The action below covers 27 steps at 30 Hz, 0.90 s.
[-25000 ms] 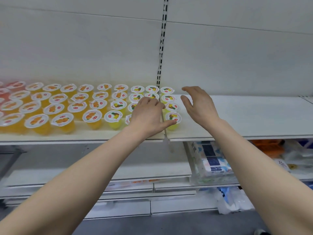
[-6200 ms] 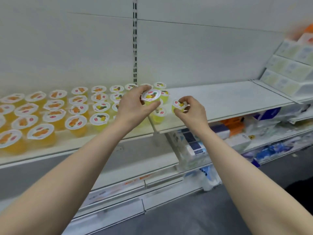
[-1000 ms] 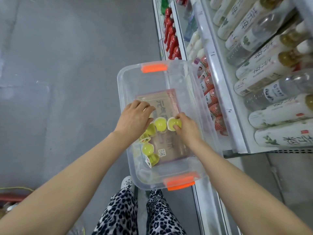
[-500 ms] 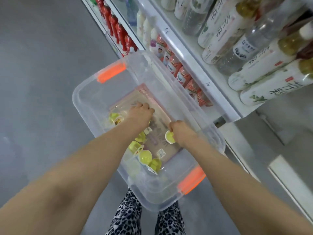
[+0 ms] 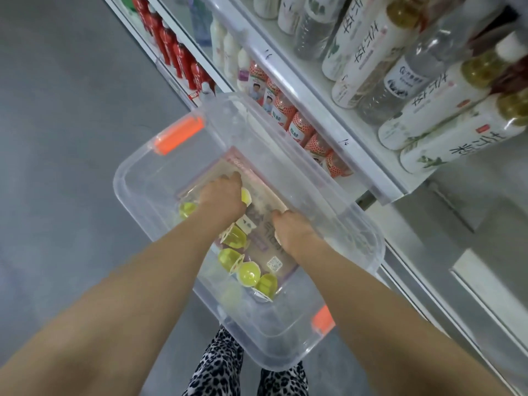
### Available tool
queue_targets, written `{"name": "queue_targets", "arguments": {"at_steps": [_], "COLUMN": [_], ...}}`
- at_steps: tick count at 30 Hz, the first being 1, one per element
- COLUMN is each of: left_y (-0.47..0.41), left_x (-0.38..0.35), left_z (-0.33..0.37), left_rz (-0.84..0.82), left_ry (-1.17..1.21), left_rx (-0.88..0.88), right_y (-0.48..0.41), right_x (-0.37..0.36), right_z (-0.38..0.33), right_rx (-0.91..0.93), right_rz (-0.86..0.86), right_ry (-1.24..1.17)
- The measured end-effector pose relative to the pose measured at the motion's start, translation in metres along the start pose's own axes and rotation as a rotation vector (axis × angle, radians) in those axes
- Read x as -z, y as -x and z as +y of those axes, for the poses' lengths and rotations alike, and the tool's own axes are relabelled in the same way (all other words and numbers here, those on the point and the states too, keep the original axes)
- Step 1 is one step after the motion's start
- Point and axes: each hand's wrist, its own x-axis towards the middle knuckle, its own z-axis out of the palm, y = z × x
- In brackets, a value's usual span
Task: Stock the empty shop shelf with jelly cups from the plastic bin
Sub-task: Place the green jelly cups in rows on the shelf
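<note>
Gone from sight since half a second ago is the yellow cup that showed under the right hand (image 5: 288,228); its knuckles now cover that spot.

Head view: the plastic bin (image 5: 134,178) fills the centre, and both hands reach down into it. The left hand (image 5: 221,200) has its grip curled round a held cup (image 5: 246,195), whose pale rim peeps out at the hand's 3 o'clock edge. The right hand's fingers curl downward too, but I cannot tell whether that grip holds anything. Loose jelly cups (image 5: 233,237) lie tipped on their sides in a short string running toward 5 o'clock from the left hand, over a printed sheet (image 5: 271,261); one more sits at its 9 o'clock. A drinks shelf (image 5: 314,90) runs along 1 to 3 o'clock. The shelf to be stocked is out of view.

Few cups remain, so the picking looks nearly done. It probably goes best by closing each grip round a cup's wall, not its foil lid, and rising straight up — clear of the bin's wall.
</note>
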Motion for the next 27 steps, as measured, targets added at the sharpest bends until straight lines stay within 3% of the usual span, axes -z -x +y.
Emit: {"name": "queue_targets", "arguments": {"at_steps": [3,7,16,27], "left_y": [0.01,0.03,0.086,0.156], "left_x": [0.017,0.028,0.039,0.04], "left_z": [-0.005,-0.018,-0.03,0.022], "left_rz": [0.012,0.054,0.258,0.212], "left_ry": [0.24,0.363,0.717,0.853], "left_rx": [-0.012,-0.076,-0.254,-0.475], "right_y": [0.009,0.029,0.108,0.207], "right_x": [0.003,0.007,0.026,0.025], "right_z": [0.0,0.0,-0.004,0.014], "right_rx": [-0.009,0.054,-0.027,-0.154], "right_rz": [0.057,0.159,0.602,1.068], "right_ry": [-0.143,-0.366,-0.795,-1.007]}}
